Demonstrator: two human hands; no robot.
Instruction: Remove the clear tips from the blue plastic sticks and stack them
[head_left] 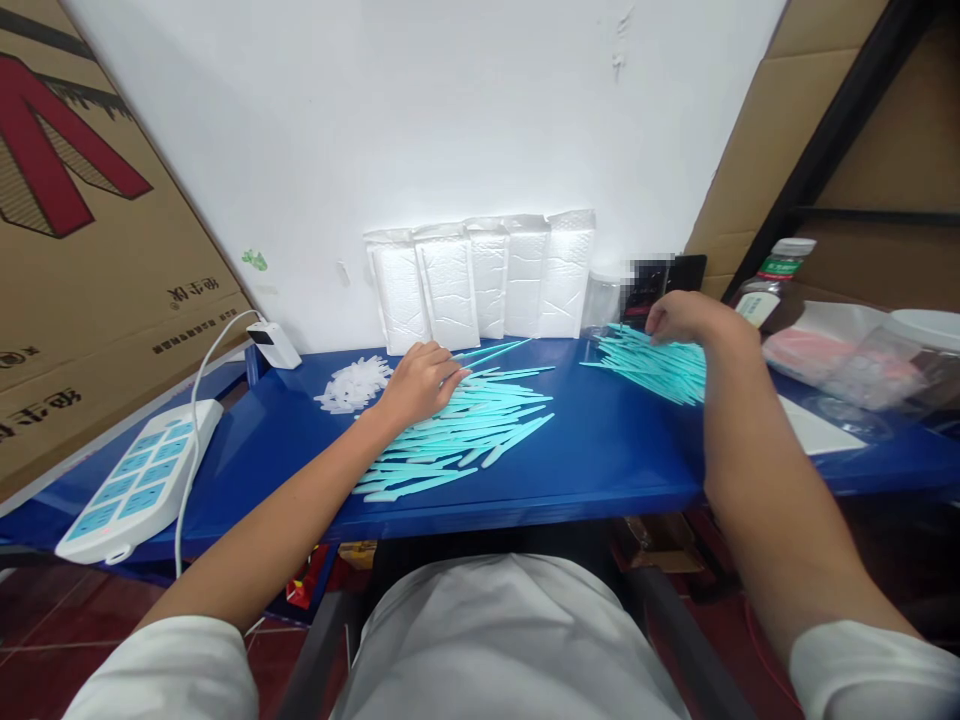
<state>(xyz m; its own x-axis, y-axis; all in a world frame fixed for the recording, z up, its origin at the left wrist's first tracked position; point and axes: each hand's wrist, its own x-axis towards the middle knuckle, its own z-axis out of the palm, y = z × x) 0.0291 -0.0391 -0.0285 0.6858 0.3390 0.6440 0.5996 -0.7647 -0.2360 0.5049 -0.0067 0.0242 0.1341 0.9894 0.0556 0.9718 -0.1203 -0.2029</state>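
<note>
My left hand (pixel 426 384) is closed, with slim turquoise plastic sticks (pixel 495 352) poking out of it to the right. Just beneath it, a loose pile of similar turquoise sticks (pixel 480 415) is spread over the blue table (pixel 585 455). My right hand (pixel 679 316) is bent down over a second pile of turquoise sticks (pixel 652 368), its fingers drawn together at the pile's far edge. What those fingertips hold, if anything, I cannot make out. A heap of small whitish translucent pieces (pixel 354 384) lies left of my left hand.
Several white padded envelopes (pixel 480 280) lean against the wall. A power strip (pixel 139 480) with a cable and a white plug-in adapter (pixel 274 344) are on the left. To the right stand a clear jar (pixel 602 298), a dark device (pixel 686 272), a bottle (pixel 776 280) and a pink-filled bag (pixel 836 350).
</note>
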